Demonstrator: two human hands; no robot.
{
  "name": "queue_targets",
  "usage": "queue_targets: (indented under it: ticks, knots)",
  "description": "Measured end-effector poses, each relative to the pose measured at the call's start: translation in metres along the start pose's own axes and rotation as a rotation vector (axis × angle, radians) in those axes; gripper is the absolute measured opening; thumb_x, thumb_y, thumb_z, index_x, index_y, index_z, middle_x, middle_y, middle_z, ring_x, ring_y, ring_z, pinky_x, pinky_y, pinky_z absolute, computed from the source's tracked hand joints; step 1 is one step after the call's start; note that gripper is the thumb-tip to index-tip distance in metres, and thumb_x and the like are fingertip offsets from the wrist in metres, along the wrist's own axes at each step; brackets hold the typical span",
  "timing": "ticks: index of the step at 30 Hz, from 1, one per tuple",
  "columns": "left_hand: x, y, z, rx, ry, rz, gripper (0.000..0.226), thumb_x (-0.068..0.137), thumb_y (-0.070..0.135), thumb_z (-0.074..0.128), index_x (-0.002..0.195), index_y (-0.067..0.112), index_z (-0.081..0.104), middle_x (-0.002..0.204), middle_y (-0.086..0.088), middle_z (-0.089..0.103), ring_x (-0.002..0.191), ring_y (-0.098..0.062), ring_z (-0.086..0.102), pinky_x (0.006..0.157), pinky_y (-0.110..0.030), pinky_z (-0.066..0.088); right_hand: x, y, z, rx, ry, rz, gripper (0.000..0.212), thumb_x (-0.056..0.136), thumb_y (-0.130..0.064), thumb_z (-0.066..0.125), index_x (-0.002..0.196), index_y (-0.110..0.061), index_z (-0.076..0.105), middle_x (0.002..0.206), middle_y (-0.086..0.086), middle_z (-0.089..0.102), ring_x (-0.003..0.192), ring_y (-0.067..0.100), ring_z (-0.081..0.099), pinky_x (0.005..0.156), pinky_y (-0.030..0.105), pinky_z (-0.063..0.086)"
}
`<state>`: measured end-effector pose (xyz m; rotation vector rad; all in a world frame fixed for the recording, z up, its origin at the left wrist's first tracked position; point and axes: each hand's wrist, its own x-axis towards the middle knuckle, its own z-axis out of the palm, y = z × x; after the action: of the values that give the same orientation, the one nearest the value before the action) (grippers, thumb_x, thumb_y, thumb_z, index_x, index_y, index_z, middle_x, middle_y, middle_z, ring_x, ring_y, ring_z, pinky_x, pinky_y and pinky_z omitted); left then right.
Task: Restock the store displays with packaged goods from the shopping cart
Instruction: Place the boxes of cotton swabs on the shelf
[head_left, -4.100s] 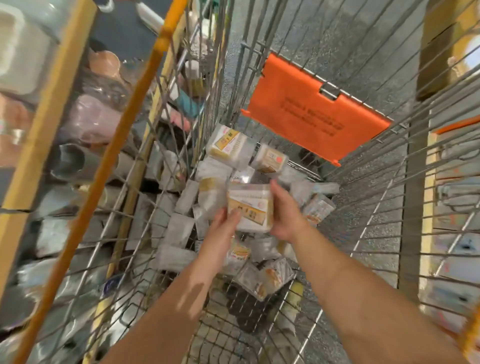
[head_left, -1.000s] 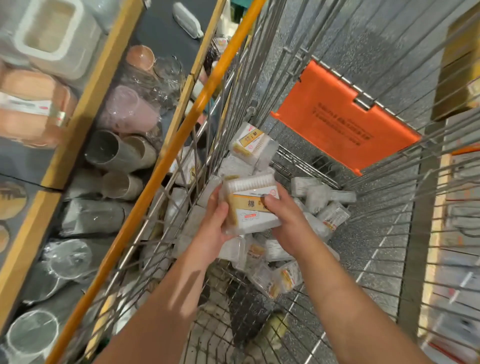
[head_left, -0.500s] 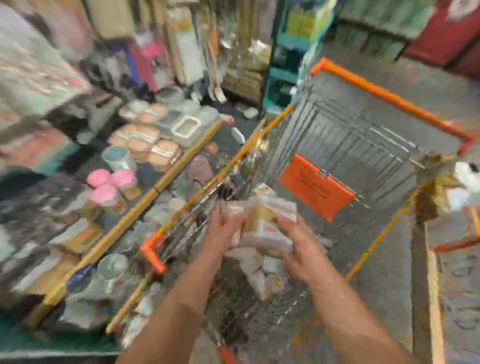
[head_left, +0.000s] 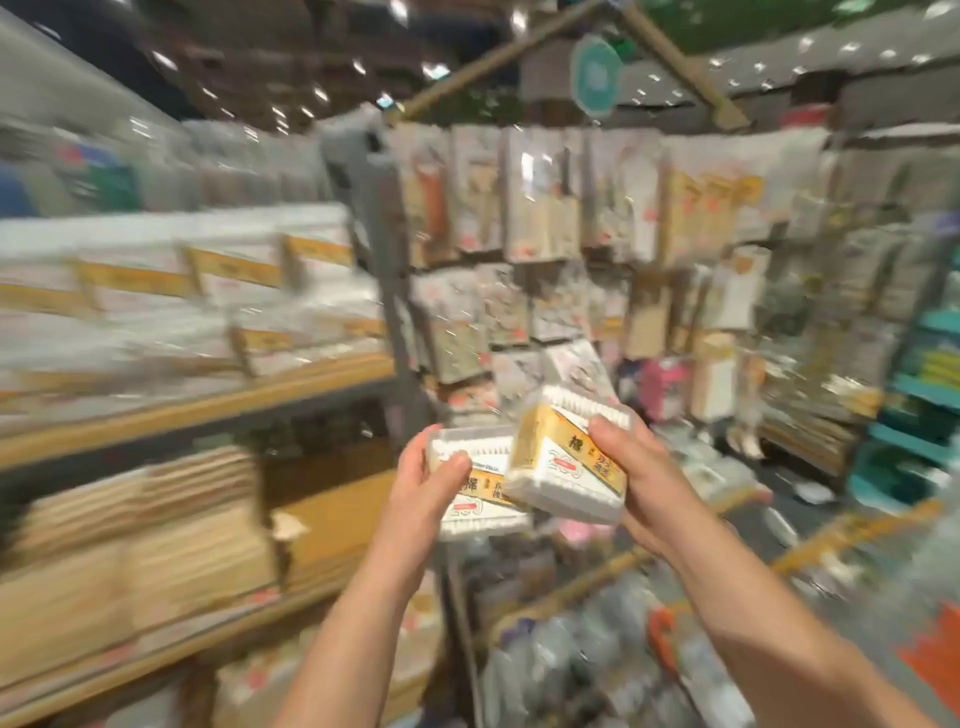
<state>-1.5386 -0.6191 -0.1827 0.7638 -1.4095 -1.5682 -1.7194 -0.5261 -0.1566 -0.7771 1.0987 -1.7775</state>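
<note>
We held two clear boxes of cotton swabs in front of us, at about chest height and out in the open air between the shelves. The right-hand box (head_left: 563, 457) was tilted, its yellow and white label facing us, and it overlapped the upper right corner of the left-hand box (head_left: 480, 486), which sat lower and more level. Our right hand (head_left: 641, 486) gripped the tilted box from its right side, thumb curled over the front of the label and the fingers wrapped behind, out of sight. Our left hand (head_left: 423, 491) held the other box from its left edge, thumb pressed across the top front and the fingers tucked behind it.

Beyond the boxes the view was heavily blurred. To our left ran a wooden-edged shelf (head_left: 208, 402) carrying stacked packs with yellow labels (head_left: 234, 270) much like those on our boxes. Below it sat a second shelf with tan, flat packs (head_left: 145, 540). Straight ahead hung rows of bagged goods (head_left: 540, 208) on a display wall, and a round teal sign (head_left: 596, 75) hung above them. At far right stood teal shelving (head_left: 930, 395). A patch of orange (head_left: 932, 660) showed at the lower right edge; we could not tell what it belonged to.
</note>
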Motion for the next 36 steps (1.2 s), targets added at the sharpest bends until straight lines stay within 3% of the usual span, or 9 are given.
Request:
queue_targets:
  ticks: [5, 8, 10, 13, 19, 23, 27, 32, 36]
  knots:
    - [0.000, 0.078, -0.123, 0.091, 0.176, 0.180, 0.076, 0.064, 0.046, 0.075, 0.129, 0.015, 0.053, 0.116, -0.009, 0.070, 0.100, -0.020, 0.070, 0.085, -0.035, 0.055, 0.043, -0.012, 0.125, -0.295, -0.227, -0.083, 0.095, 0.032, -0.057, 0.095, 0.111, -0.017, 0.060, 0.091, 0.003, 0.075, 0.078, 0.015, 0.071, 0.069, 0.029, 0.057]
    - [0.003, 0.115, -0.178, 0.067, 0.239, 0.267, 0.069, 0.072, 0.045, 0.073, 0.133, 0.020, 0.050, 0.118, 0.000, 0.068, 0.096, -0.008, 0.068, 0.082, -0.027, 0.048, 0.071, -0.024, 0.177, -0.489, -0.305, -0.173, 0.066, 0.066, -0.027, 0.088, 0.124, -0.013, 0.058, 0.096, 0.000, 0.070, 0.076, 0.006, 0.068, 0.064, 0.020, 0.052]
    - [0.010, 0.132, -0.212, 0.079, 0.261, 0.314, 0.060, 0.085, 0.039, 0.071, 0.136, 0.029, 0.041, 0.120, 0.012, 0.060, 0.098, -0.004, 0.061, 0.085, -0.025, 0.041, 0.092, -0.036, 0.203, -0.616, -0.304, -0.268, 0.058, 0.071, -0.014, 0.085, 0.121, -0.013, 0.057, 0.101, 0.000, 0.067, 0.076, 0.003, 0.065, 0.061, 0.015, 0.050]
    - [0.027, 0.151, -0.245, 0.093, 0.234, 0.328, 0.095, 0.072, 0.057, 0.072, 0.152, 0.023, 0.032, 0.142, 0.006, 0.050, 0.120, -0.010, 0.052, 0.105, -0.036, 0.033, 0.123, -0.058, 0.227, -0.849, -0.227, -0.356, 0.051, 0.075, -0.015, 0.083, 0.118, -0.015, 0.056, 0.105, 0.003, 0.066, 0.088, 0.014, 0.066, 0.075, 0.029, 0.058]
    - [0.061, 0.156, -0.243, 0.107, 0.180, 0.323, 0.070, 0.092, 0.039, 0.058, 0.153, 0.024, 0.026, 0.126, 0.016, 0.048, 0.122, -0.006, 0.040, 0.100, -0.031, 0.027, 0.166, -0.112, 0.263, -1.544, -0.161, -0.490, 0.064, 0.069, -0.038, 0.086, 0.120, -0.014, 0.057, 0.110, 0.002, 0.063, 0.095, 0.022, 0.062, 0.085, 0.043, 0.055]
    - [0.077, 0.154, -0.230, 0.091, 0.200, 0.281, 0.068, 0.094, 0.040, 0.057, 0.154, 0.025, 0.026, 0.145, 0.008, 0.045, 0.128, -0.011, 0.040, 0.107, -0.036, 0.024, 0.188, -0.130, 0.285, -1.818, -0.249, -0.559, 0.055, 0.069, -0.049, 0.083, 0.109, -0.022, 0.056, 0.106, -0.004, 0.060, 0.093, 0.020, 0.058, 0.079, 0.037, 0.050]
    - [0.078, 0.156, -0.217, 0.154, 0.181, 0.265, 0.007, 0.098, 0.027, 0.055, 0.098, 0.033, 0.051, 0.087, 0.027, 0.050, 0.081, 0.007, 0.047, 0.088, -0.022, 0.034, 0.211, -0.140, 0.296, -1.891, -0.315, -0.455, 0.049, 0.067, -0.044, 0.086, 0.098, -0.020, 0.057, 0.099, -0.001, 0.060, 0.086, 0.025, 0.063, 0.071, 0.046, 0.060]
    - [0.082, 0.152, -0.226, 0.193, 0.224, 0.247, 0.014, 0.096, 0.032, 0.056, 0.108, 0.030, 0.062, 0.099, 0.015, 0.071, 0.099, -0.002, 0.061, 0.080, -0.024, 0.041, 0.213, -0.139, 0.299, -2.050, -0.382, -0.493, 0.045, 0.074, -0.044, 0.081, 0.100, -0.015, 0.059, 0.096, 0.003, 0.062, 0.085, 0.024, 0.062, 0.075, 0.045, 0.059]
    - [0.077, 0.155, -0.225, 0.216, 0.219, 0.259, 0.021, 0.090, 0.038, 0.065, 0.109, 0.029, 0.063, 0.096, 0.017, 0.073, 0.099, -0.001, 0.062, 0.076, -0.021, 0.041, 0.217, -0.133, 0.289, -2.188, -0.408, -0.583, 0.053, 0.077, -0.063, 0.070, 0.108, -0.023, 0.054, 0.105, -0.002, 0.057, 0.098, 0.019, 0.048, 0.085, 0.038, 0.042]
